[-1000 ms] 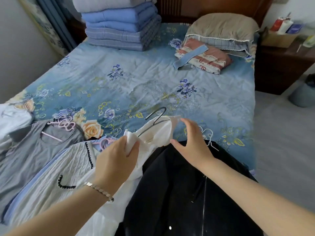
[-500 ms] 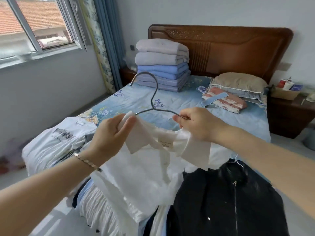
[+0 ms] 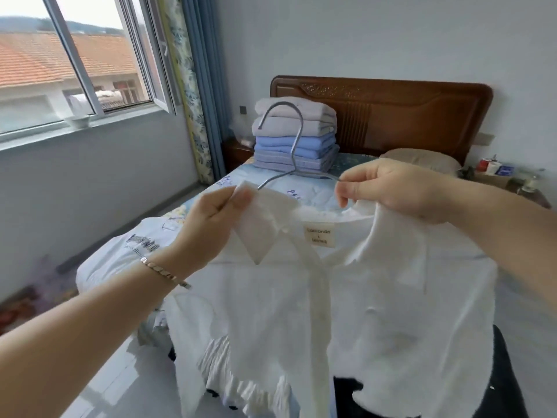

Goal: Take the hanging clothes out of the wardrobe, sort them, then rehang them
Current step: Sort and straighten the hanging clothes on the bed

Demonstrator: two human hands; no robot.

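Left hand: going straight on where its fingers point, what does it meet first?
Likely the wire hanger: the left hand pinches the collar of the white shirt, fingers aimed up-right, and the hanger's near arm end lies just beyond them. Depth is unclear, so it might pass beside it.

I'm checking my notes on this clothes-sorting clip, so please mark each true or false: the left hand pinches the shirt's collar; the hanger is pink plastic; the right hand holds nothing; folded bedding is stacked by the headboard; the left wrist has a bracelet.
1. The left hand pinches the collar of the white shirt. True.
2. The hanger is pink plastic. False: it is grey metal wire.
3. The right hand holds nothing. False: it grips the hanger's arm together with the shirt's shoulder.
4. A stack of folded bedding sits on the bed near the headboard. True.
5. A bracelet is on the left wrist. True.
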